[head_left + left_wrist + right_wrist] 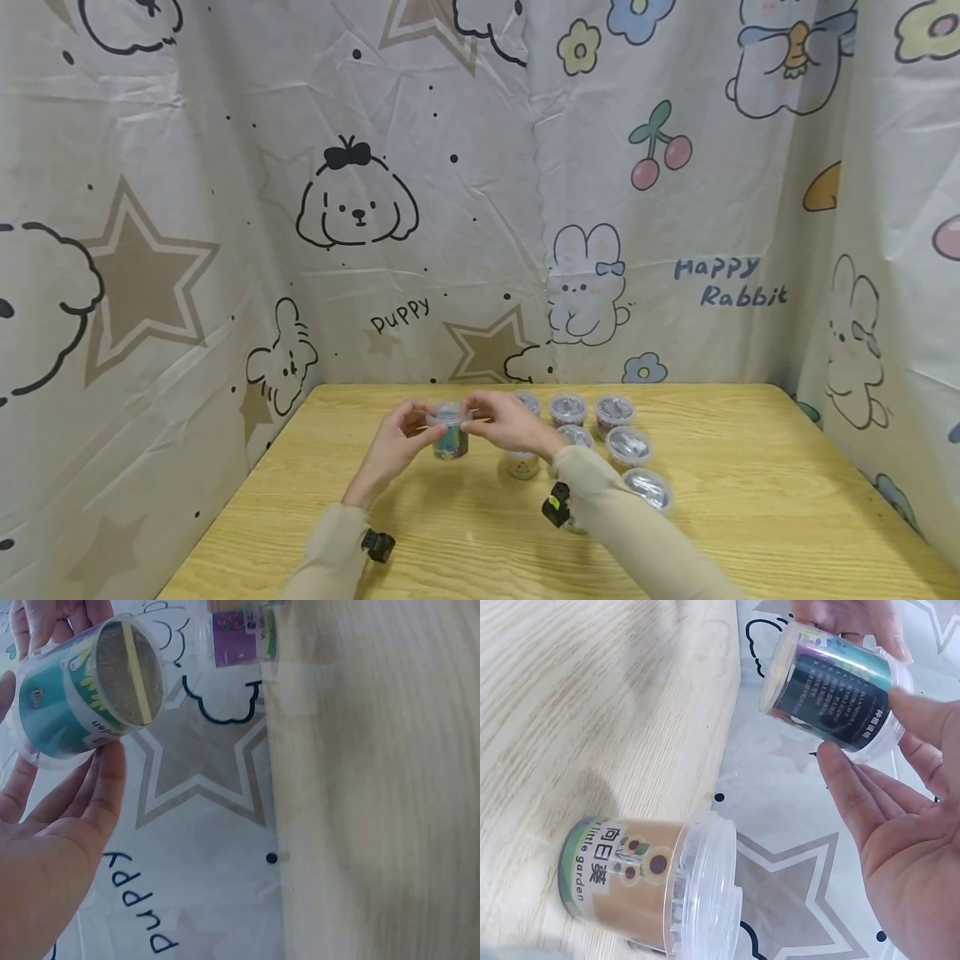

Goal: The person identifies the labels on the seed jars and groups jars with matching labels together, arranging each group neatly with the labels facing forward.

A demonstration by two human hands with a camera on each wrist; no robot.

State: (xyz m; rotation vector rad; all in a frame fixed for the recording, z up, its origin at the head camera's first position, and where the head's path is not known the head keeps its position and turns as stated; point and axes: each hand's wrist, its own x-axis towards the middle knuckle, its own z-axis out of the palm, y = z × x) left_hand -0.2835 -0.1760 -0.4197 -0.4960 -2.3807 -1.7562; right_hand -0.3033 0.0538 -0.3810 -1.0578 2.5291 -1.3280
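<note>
A clear plastic planting cup [450,443] with a teal label and a lid is held off the table between both hands. My left hand [399,437] grips its left side by the rim, thumb and fingers around the lid edge. My right hand [512,421] holds the opposite side of the same rim. Through the cup's see-through bottom [133,675], the left wrist view shows brown material and a pale stick. Dark printed instructions cover one side of the cup [832,697] in the right wrist view. A sunflower-labelled cup [634,870] stands near my right hand.
Several lidded cups with silvery tops, such as this one [628,447], stand on the right half of the wooden table [450,542]. Some are partly hidden by the right forearm. A printed curtain [480,208] hangs behind and at the sides.
</note>
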